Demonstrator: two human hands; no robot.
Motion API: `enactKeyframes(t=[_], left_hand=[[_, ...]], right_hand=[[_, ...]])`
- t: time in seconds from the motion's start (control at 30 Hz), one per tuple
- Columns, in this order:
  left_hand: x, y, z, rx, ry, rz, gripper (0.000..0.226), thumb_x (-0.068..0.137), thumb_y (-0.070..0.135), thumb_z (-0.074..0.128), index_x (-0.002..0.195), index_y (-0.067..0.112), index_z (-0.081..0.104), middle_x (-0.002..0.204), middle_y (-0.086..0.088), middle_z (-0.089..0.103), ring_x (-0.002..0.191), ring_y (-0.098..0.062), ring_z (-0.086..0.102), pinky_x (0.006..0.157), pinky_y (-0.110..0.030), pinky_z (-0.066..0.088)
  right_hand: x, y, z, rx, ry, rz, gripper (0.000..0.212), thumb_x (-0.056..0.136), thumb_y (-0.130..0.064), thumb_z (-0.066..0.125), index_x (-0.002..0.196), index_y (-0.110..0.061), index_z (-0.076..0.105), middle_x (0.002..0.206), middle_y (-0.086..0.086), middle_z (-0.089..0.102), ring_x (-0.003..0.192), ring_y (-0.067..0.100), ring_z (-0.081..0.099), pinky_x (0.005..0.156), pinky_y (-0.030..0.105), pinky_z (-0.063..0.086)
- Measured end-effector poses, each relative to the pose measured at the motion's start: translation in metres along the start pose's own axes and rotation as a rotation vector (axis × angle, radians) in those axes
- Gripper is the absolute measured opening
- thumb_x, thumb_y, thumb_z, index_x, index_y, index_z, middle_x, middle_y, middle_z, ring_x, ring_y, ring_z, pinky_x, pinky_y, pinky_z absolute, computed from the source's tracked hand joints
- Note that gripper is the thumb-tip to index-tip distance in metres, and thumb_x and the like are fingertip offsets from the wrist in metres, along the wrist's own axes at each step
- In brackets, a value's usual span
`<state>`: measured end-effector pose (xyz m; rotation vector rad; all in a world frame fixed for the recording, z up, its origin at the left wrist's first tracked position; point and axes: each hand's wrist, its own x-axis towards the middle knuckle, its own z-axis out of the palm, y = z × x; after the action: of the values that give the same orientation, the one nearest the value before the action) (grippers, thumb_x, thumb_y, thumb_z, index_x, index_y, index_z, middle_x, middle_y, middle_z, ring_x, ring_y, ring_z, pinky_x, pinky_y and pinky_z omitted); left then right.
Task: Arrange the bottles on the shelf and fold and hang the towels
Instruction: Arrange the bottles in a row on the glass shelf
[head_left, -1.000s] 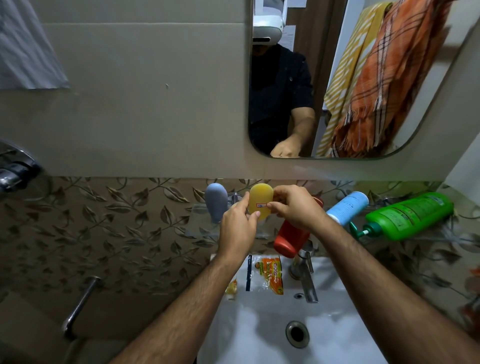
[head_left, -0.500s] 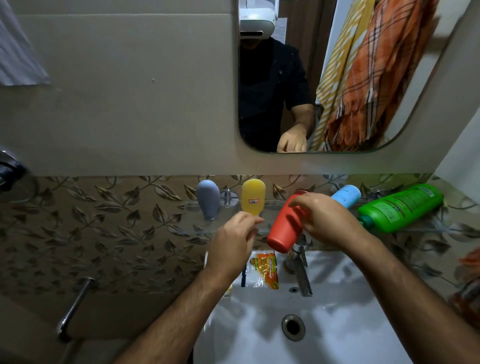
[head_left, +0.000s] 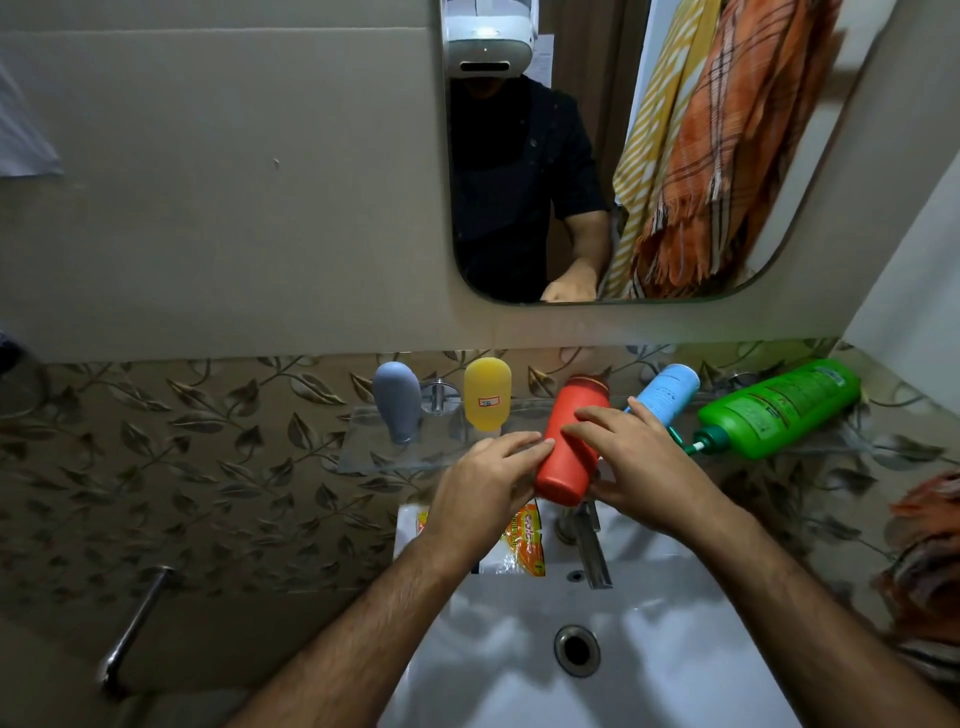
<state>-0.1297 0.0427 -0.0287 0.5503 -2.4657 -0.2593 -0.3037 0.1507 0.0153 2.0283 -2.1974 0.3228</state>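
Observation:
A red bottle leans over the front of the glass shelf. My left hand grips its lower left side and my right hand wraps its right side from above. On the shelf a grey bottle and a yellow bottle stand upright to the left. A light blue bottle and a big green pump bottle lie to the right. Orange plaid and yellow striped towels show in the mirror.
A white sink with a chrome tap lies below the shelf, with an orange packet on its rim. A chrome bar sticks out at lower left. More orange cloth sits at the right edge.
My hands left the yellow bottle standing on the shelf. The right hand took the red bottle, and the left hand has now joined it on the bottle's lower side.

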Motion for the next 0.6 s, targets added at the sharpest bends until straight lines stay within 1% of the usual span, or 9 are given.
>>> enactKeyframes(t=[0.07,0.13,0.2,0.3,0.37,0.4,0.5,0.53,0.6], left_hand=[[0.002,0.002,-0.001,-0.022,0.017,0.008,0.060,0.078,0.020,0.078,0.133,0.023,0.058,0.130,0.001,0.062,0.108,-0.022,0.061,0.088,-0.034,0.052],[0.005,0.006,-0.005,-0.059,0.038,0.001,0.060,0.078,0.019,0.077,0.135,0.022,0.056,0.130,0.001,0.062,0.110,-0.020,0.059,0.091,-0.027,0.045],[0.011,0.010,-0.009,-0.110,0.071,-0.026,0.059,0.080,0.019,0.076,0.135,0.022,0.056,0.131,0.002,0.062,0.114,-0.018,0.058,0.094,-0.023,0.039],[0.018,0.014,-0.011,-0.147,0.093,-0.058,0.057,0.083,0.019,0.074,0.136,0.022,0.054,0.136,0.002,0.059,0.122,-0.017,0.055,0.102,-0.029,0.043],[0.020,0.016,-0.010,-0.175,0.093,-0.064,0.057,0.084,0.019,0.073,0.137,0.022,0.053,0.138,0.001,0.057,0.126,-0.016,0.053,0.106,-0.035,0.045],[0.021,0.017,-0.010,-0.194,0.095,-0.069,0.057,0.084,0.018,0.073,0.137,0.021,0.053,0.138,0.001,0.057,0.127,-0.015,0.053,0.106,-0.036,0.045],[0.026,0.018,-0.011,-0.224,0.123,-0.084,0.055,0.084,0.017,0.073,0.136,0.019,0.054,0.135,0.001,0.059,0.126,-0.011,0.053,0.106,-0.035,0.045],[0.029,0.019,-0.012,-0.232,0.139,-0.092,0.054,0.085,0.017,0.073,0.136,0.020,0.055,0.134,0.002,0.060,0.125,-0.009,0.053,0.105,-0.034,0.046],[0.035,0.024,-0.017,-0.259,0.180,-0.104,0.051,0.085,0.017,0.072,0.133,0.019,0.057,0.130,0.003,0.063,0.120,-0.003,0.053,0.104,-0.028,0.046]], right_hand=[[-0.001,0.007,0.001,0.054,0.011,-0.014,0.064,0.075,-0.023,0.080,0.133,-0.020,0.056,0.138,0.007,0.056,0.127,0.025,0.054,0.116,0.051,0.022],[-0.002,0.012,-0.002,0.144,0.017,-0.020,0.061,0.081,-0.023,0.076,0.137,-0.020,0.053,0.144,0.003,0.051,0.134,0.018,0.047,0.119,0.047,0.018],[-0.002,0.017,-0.010,0.270,0.026,-0.006,0.058,0.085,-0.020,0.073,0.139,-0.020,0.052,0.146,0.000,0.050,0.136,0.015,0.044,0.120,0.046,0.021],[-0.001,0.019,-0.016,0.380,0.068,0.005,0.055,0.084,-0.017,0.074,0.136,-0.019,0.054,0.142,0.000,0.054,0.129,0.018,0.050,0.115,0.049,0.033],[-0.001,0.021,-0.014,0.403,0.079,0.002,0.055,0.084,-0.015,0.074,0.135,-0.019,0.055,0.140,0.000,0.056,0.128,0.018,0.051,0.113,0.049,0.036],[-0.001,0.022,-0.014,0.413,0.081,0.004,0.055,0.084,-0.014,0.073,0.136,-0.020,0.054,0.140,0.000,0.056,0.128,0.017,0.051,0.113,0.047,0.036],[0.003,0.023,-0.018,0.454,0.089,0.018,0.056,0.084,-0.009,0.071,0.137,-0.018,0.054,0.139,0.002,0.056,0.125,0.010,0.050,0.108,0.029,0.037],[0.005,0.023,-0.020,0.472,0.095,0.021,0.056,0.084,-0.007,0.071,0.137,-0.018,0.054,0.138,0.001,0.057,0.124,0.009,0.049,0.106,0.026,0.036],[0.009,0.024,-0.025,0.519,0.110,0.033,0.053,0.086,-0.007,0.069,0.135,-0.020,0.055,0.134,-0.003,0.059,0.123,0.007,0.051,0.106,0.026,0.038]])
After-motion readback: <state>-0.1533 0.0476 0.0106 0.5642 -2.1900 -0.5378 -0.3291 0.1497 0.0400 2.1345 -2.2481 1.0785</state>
